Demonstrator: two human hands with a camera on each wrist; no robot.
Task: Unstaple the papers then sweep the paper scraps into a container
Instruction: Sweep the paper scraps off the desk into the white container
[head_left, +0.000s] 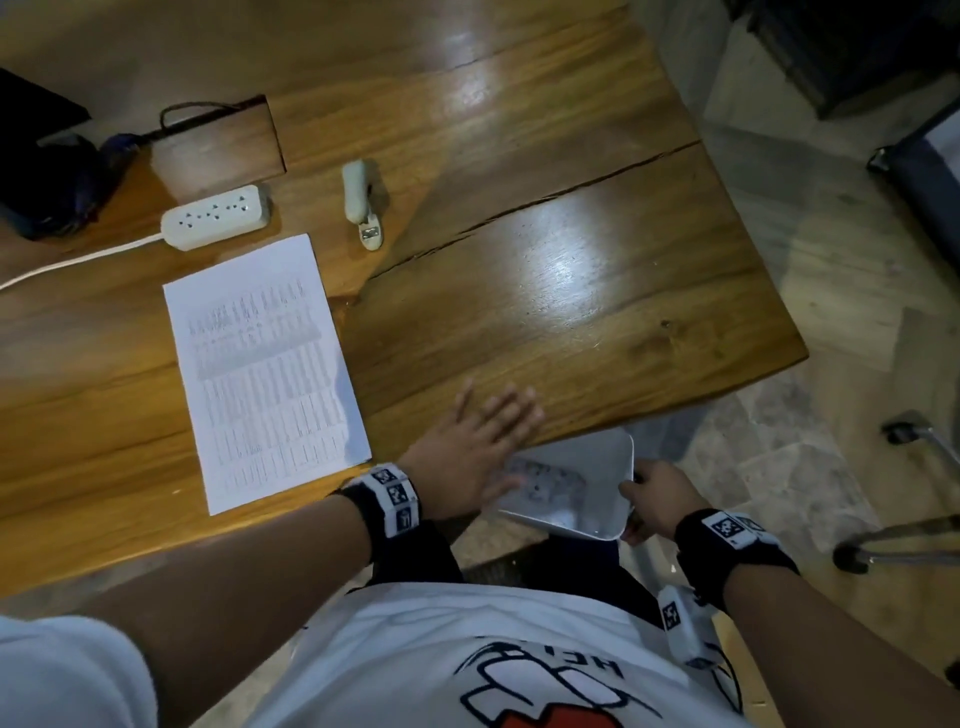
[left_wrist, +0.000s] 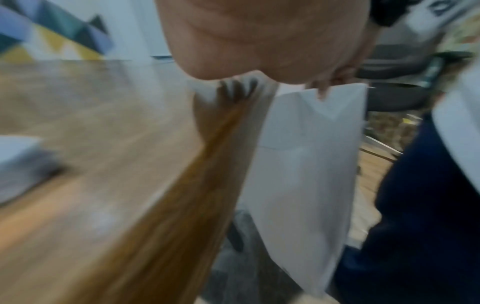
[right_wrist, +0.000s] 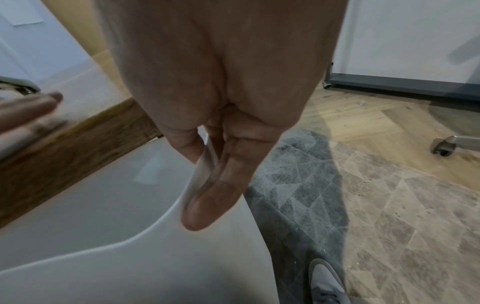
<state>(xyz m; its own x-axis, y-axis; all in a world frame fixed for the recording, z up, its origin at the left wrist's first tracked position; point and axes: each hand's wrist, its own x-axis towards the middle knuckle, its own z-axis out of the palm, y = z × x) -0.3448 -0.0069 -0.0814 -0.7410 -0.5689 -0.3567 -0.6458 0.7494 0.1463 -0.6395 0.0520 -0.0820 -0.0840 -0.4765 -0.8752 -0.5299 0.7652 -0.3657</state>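
Both hands work together: the right hand (head_left: 657, 501) pinches the white container (head_left: 613, 457) below the worktop (head_left: 571, 291) edge so the flat, open-fingered left hand (head_left: 480, 441) can sweep scraps (head_left: 540, 480) in.

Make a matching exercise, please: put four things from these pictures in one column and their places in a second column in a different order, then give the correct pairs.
Things:
1. stapler
2. printed sheet
3. white tray
4. power strip

Places:
A. held below the near table edge by the right hand
B. flat on the table, left of the left hand
C. far side of the table, with a white cord running off to the left
D. on the table beyond the sheet's far right corner

Pairs: 1-D, 2-B, 3-A, 4-C
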